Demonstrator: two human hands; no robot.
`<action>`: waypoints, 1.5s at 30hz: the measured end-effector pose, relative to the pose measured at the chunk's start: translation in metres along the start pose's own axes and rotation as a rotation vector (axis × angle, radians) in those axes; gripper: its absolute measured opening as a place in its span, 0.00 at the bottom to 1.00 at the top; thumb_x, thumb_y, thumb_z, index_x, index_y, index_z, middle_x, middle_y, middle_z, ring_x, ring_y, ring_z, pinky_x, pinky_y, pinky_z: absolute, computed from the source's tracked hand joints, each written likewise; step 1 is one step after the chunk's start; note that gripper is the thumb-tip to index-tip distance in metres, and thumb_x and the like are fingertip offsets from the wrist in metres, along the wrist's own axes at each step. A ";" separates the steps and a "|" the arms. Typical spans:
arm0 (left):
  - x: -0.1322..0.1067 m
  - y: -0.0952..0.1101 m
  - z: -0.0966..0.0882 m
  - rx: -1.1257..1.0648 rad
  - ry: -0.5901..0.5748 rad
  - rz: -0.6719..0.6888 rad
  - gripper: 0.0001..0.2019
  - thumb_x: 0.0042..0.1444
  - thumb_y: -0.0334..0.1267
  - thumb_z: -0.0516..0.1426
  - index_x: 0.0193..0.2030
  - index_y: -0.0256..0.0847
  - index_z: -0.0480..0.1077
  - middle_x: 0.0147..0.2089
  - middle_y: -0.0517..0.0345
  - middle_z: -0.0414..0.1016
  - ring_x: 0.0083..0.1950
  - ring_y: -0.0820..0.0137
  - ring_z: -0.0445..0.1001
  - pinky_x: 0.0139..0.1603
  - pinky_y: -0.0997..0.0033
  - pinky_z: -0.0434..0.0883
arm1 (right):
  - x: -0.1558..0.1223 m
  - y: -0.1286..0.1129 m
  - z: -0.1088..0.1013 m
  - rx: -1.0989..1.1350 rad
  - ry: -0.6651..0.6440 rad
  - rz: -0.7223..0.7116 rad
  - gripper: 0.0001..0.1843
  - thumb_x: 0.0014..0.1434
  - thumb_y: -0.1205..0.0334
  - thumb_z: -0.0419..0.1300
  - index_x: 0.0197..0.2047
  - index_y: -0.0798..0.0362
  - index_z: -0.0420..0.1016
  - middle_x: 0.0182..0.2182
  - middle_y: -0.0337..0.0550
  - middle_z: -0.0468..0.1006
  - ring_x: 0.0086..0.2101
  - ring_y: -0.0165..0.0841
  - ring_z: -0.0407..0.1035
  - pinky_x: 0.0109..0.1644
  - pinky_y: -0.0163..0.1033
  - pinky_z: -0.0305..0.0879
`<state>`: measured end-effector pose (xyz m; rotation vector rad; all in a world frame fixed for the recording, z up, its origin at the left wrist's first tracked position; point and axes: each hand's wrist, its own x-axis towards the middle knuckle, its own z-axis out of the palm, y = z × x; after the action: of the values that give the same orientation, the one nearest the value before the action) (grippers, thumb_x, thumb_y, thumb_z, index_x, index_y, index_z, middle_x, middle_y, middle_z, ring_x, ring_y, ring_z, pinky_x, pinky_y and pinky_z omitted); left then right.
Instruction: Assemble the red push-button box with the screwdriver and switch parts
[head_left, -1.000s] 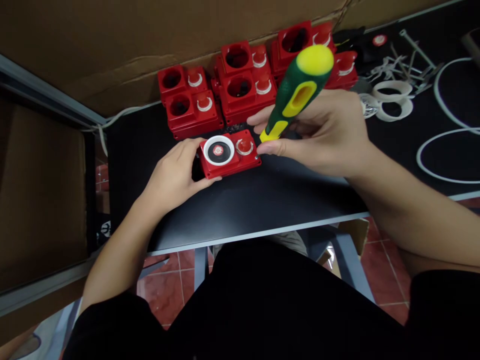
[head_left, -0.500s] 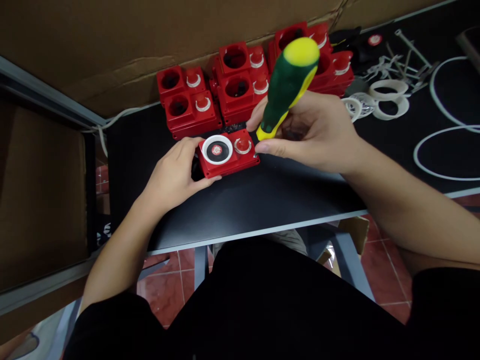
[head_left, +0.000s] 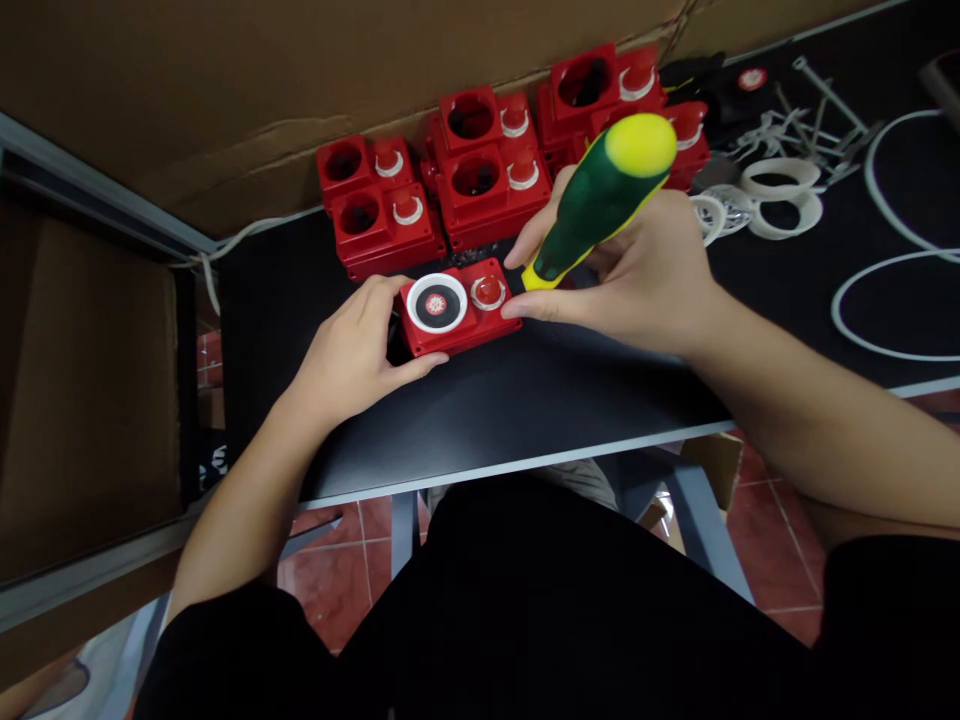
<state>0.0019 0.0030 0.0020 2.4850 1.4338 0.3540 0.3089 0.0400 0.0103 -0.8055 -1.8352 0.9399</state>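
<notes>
On the black tabletop lies a red box (head_left: pixel 469 335) with a white ring (head_left: pixel 416 318) around a black disc on its left part and a small red lamp dome (head_left: pixel 489 291) on its right part. My left hand (head_left: pixel 352 345) grips the box's left end, thumb along the near side and fingers on the far side. Held in my right hand (head_left: pixel 630 275) is a green and yellow screwdriver (head_left: pixel 592 205), its handle tilted up and to the right. The right thumb touches the box's right end. I cannot see the screwdriver's tip.
Several similar red boxes (head_left: pixel 386 240) with round openings stand stacked along the cardboard wall (head_left: pixel 247 90). To the right lie white rings (head_left: pixel 784 215), metal rods (head_left: pixel 829 95) and a looped white cable (head_left: pixel 840 315). The table's pale front edge (head_left: pixel 480 473) runs close to my body.
The screwdriver handle has tipped further right and toward me. My right thumb has come onto the box's right end, covering the screw seen there before. The left hand keeps its grip.
</notes>
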 end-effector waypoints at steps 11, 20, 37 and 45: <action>-0.001 0.001 0.001 -0.020 0.018 0.027 0.40 0.64 0.63 0.69 0.72 0.40 0.66 0.67 0.41 0.78 0.66 0.47 0.81 0.67 0.50 0.79 | 0.000 -0.003 0.001 0.093 0.015 0.043 0.18 0.47 0.55 0.87 0.38 0.43 0.87 0.38 0.42 0.83 0.32 0.38 0.73 0.32 0.49 0.74; -0.001 -0.004 0.004 -0.023 0.040 0.046 0.41 0.65 0.68 0.67 0.72 0.39 0.66 0.65 0.41 0.79 0.64 0.48 0.81 0.66 0.49 0.79 | 0.001 -0.004 0.001 0.228 -0.048 0.086 0.18 0.54 0.50 0.85 0.43 0.44 0.87 0.46 0.40 0.86 0.31 0.33 0.75 0.25 0.42 0.72; 0.000 -0.003 0.003 -0.008 0.015 0.059 0.40 0.65 0.61 0.69 0.73 0.37 0.65 0.67 0.40 0.78 0.67 0.46 0.80 0.68 0.47 0.79 | 0.004 0.005 0.003 0.038 -0.003 -0.031 0.20 0.51 0.44 0.85 0.36 0.42 0.83 0.38 0.43 0.79 0.37 0.42 0.73 0.41 0.53 0.77; -0.001 -0.002 0.002 -0.008 0.005 0.061 0.40 0.66 0.61 0.68 0.74 0.38 0.65 0.68 0.40 0.77 0.68 0.45 0.80 0.69 0.46 0.78 | -0.001 -0.002 -0.001 -0.073 0.012 -0.074 0.14 0.53 0.53 0.85 0.38 0.43 0.87 0.39 0.43 0.84 0.36 0.42 0.76 0.39 0.52 0.77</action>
<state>0.0004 0.0032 -0.0010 2.5272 1.3578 0.3770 0.3094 0.0387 0.0122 -0.7807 -1.8854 0.8234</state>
